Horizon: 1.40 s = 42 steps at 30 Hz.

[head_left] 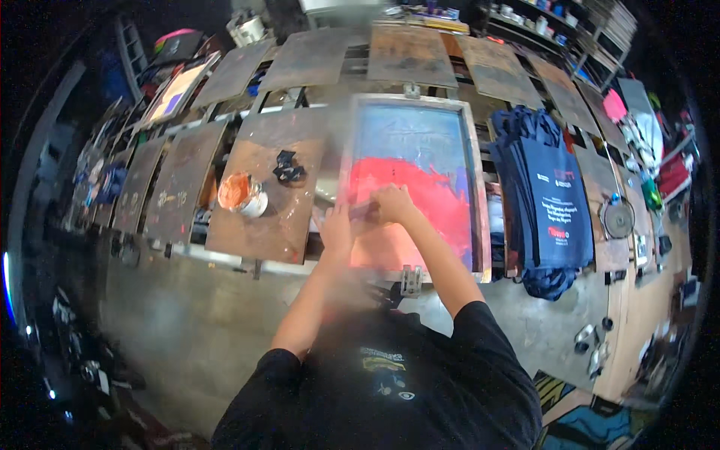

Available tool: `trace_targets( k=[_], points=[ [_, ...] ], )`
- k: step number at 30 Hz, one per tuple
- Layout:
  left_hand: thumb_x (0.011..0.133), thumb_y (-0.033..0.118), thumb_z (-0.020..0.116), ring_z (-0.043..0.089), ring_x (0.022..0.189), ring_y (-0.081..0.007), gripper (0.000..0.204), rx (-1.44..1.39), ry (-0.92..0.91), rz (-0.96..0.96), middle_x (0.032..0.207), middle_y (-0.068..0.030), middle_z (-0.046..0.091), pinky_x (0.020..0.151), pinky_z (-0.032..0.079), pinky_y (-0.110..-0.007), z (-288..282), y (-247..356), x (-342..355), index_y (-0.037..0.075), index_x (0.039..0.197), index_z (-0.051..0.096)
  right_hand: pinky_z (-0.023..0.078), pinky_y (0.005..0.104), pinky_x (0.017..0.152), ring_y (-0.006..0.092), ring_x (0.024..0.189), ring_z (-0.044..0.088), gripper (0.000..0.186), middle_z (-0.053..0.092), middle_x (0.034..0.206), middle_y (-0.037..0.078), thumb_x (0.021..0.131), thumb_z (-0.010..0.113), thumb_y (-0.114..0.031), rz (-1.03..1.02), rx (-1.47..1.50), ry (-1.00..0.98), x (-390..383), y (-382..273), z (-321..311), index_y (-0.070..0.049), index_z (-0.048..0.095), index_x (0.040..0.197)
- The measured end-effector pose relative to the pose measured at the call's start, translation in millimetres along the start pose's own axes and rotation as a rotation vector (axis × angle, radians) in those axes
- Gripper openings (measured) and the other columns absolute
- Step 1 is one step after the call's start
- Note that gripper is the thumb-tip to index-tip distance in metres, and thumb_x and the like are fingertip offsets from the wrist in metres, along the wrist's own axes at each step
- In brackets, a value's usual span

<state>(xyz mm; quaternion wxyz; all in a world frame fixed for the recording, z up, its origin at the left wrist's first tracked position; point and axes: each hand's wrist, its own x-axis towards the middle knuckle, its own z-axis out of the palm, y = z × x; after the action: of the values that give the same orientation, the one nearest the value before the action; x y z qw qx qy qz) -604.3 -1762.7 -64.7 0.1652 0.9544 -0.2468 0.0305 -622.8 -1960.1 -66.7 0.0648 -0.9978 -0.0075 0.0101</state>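
A printing screen (pixel 480 187) in a worn frame lies in front of me, its mesh bluish at the far end and spread with red-pink ink (pixel 420 195) over the near part. My right hand (pixel 391 204) is closed over the inked left part, fingers bent down. Beside its fingers shows a small dull purple-grey piece (pixel 364 212), too blurred to name. My left hand (pixel 335 227) is at the screen's left side rail, close to the right hand. A hazy smear in the picture hides its fingers, and what they touch I cannot make out.
Left of the screen, a brown board (pixel 277 225) holds an open tub of orange ink (pixel 242 195) and a crumpled black scrap (pixel 288 168). To the right lies a stack of navy printed tote bags (pixel 551 199). Metal clamps (pixel 411 280) sit at the screen's near and far edges.
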Motion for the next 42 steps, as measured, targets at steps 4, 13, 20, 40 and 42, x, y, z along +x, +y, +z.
trace_targets(
  k=[4,13,20,40,42],
  points=[
    [0.086,0.026,0.070,0.057,0.118,-0.0286,0.045,-0.006,0.045,-0.084,0.121,-0.0074,0.064,0.113,0.018,-0.068,-2.1,-1.2,-23.2,0.013,0.127,0.057,0.044,0.0609,0.093,0.0322,0.112,0.060,0.042,0.068,0.112,0.007,0.066,0.078,-0.022,-0.086,0.045,-0.223,10.4,-11.3,-20.8,-0.019,0.066,0.107],
    [0.083,0.028,0.073,0.058,0.117,-0.0281,0.043,0.061,0.064,0.012,0.115,-0.0076,0.066,0.112,0.018,-0.069,-1.0,9.2,-28.1,0.013,0.122,0.061,0.047,0.0593,0.087,0.0312,0.109,0.062,0.043,0.068,0.110,0.006,0.068,0.076,-0.031,-0.048,0.075,-0.120,-32.2,-2.7,-3.4,-0.017,0.064,0.106],
    [0.080,0.026,0.074,0.059,0.118,-0.0303,0.040,-0.058,-0.213,0.203,0.115,-0.0124,0.067,0.111,0.024,-0.066,-40.4,6.6,0.5,0.012,0.117,0.064,0.047,0.0559,0.079,0.0299,0.104,0.064,0.036,0.068,0.101,0.011,0.074,0.065,-0.024,0.096,0.064,0.044,-66.1,-7.2,-16.9,-0.013,0.062,0.108],
    [0.078,0.025,0.077,0.061,0.110,-0.0290,0.039,-0.081,-0.107,0.464,0.108,-0.0111,0.067,0.101,0.034,-0.053,-24.7,-11.6,19.6,0.010,0.110,0.061,0.044,0.0506,0.080,0.0280,0.099,0.063,0.033,0.066,0.101,0.010,0.075,0.068,-0.023,0.238,-0.050,0.251,-79.4,-33.2,-3.0,-0.009,0.059,0.103],
    [0.079,0.026,0.076,0.060,0.111,-0.0302,0.040,-0.101,-0.189,0.484,0.110,-0.0118,0.067,0.101,0.033,-0.053,-34.7,-15.3,13.1,0.009,0.111,0.059,0.045,0.0500,0.079,0.0283,0.099,0.063,0.035,0.067,0.101,0.010,0.073,0.068,-0.026,0.259,-0.036,0.185,-86.0,-37.6,-7.0,-0.008,0.060,0.103]
  ],
)
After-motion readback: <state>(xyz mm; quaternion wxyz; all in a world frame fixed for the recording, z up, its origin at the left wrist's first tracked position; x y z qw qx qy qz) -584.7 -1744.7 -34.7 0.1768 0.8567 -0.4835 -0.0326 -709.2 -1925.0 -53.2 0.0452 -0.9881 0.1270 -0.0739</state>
